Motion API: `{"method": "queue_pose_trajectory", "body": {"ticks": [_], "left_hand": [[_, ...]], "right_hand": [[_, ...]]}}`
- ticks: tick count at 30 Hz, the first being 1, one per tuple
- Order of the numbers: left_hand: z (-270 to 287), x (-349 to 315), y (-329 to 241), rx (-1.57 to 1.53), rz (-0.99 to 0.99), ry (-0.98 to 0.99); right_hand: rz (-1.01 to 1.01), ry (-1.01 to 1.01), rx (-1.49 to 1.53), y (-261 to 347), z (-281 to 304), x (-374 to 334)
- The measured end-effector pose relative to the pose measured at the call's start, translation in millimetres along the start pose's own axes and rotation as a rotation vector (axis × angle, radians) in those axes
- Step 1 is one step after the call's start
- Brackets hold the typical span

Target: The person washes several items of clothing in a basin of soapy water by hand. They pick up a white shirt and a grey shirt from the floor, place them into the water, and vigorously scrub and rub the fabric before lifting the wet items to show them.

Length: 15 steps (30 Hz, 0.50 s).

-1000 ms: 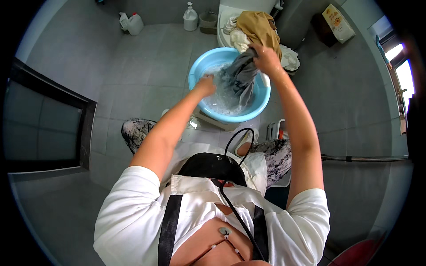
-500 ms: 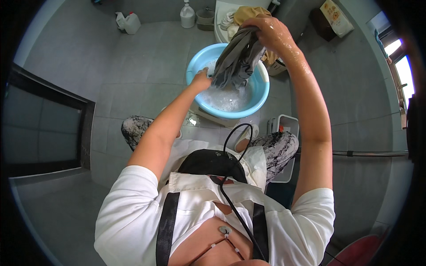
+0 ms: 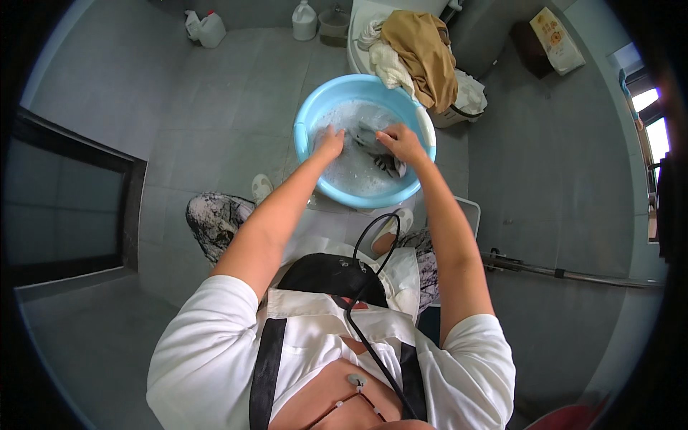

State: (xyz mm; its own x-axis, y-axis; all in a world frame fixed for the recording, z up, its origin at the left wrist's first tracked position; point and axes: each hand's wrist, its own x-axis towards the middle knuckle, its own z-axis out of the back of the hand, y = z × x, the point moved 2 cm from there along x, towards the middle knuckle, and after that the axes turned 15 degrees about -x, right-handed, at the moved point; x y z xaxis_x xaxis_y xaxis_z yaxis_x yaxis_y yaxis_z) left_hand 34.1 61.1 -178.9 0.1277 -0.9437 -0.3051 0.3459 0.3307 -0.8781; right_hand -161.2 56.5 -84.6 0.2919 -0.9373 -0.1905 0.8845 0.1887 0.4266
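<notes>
A light-blue round basin (image 3: 308, 118) holds sudsy water (image 3: 358, 175). In it lies a wet dark-grey garment (image 3: 365, 136), mostly sunk, with a striped or folded part showing on the right. My right hand (image 3: 403, 143) is closed on the garment's upper right part, fingers bent down at the water. On the left side of the basin, my left hand (image 3: 330, 143) is at the suds with its fingers drawn together, close to the garment's left edge. What its fingertips hold is hidden by foam.
Tan cloth (image 3: 423, 54) and white knit cloth (image 3: 390, 68) lie on the white toilet (image 3: 355, 50), reaching toward the basin's rim. A lined bin (image 3: 466, 100) stands behind on the right. Jugs (image 3: 304, 21) line the back wall. A metal rail (image 3: 573, 276) crosses at right.
My right hand has come down from above the toilet, lowering the grey garment from the air into the water. My left hand has moved slightly nearer me.
</notes>
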Motion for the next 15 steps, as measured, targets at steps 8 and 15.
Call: {"method": "queue_pose_trajectory", "body": {"ticks": [8,15], "left_hand": [[-43.6,-5.1,-13.1,0.244,0.034,-0.055],[-58.1,16.5,20.3,0.258,0.310,0.323]], "right_hand": [[-0.386,-0.090,-0.257,-0.6,-59.8,7.4],[-0.417,0.281,-0.186,-35.1,-116.6,30.5]]}}
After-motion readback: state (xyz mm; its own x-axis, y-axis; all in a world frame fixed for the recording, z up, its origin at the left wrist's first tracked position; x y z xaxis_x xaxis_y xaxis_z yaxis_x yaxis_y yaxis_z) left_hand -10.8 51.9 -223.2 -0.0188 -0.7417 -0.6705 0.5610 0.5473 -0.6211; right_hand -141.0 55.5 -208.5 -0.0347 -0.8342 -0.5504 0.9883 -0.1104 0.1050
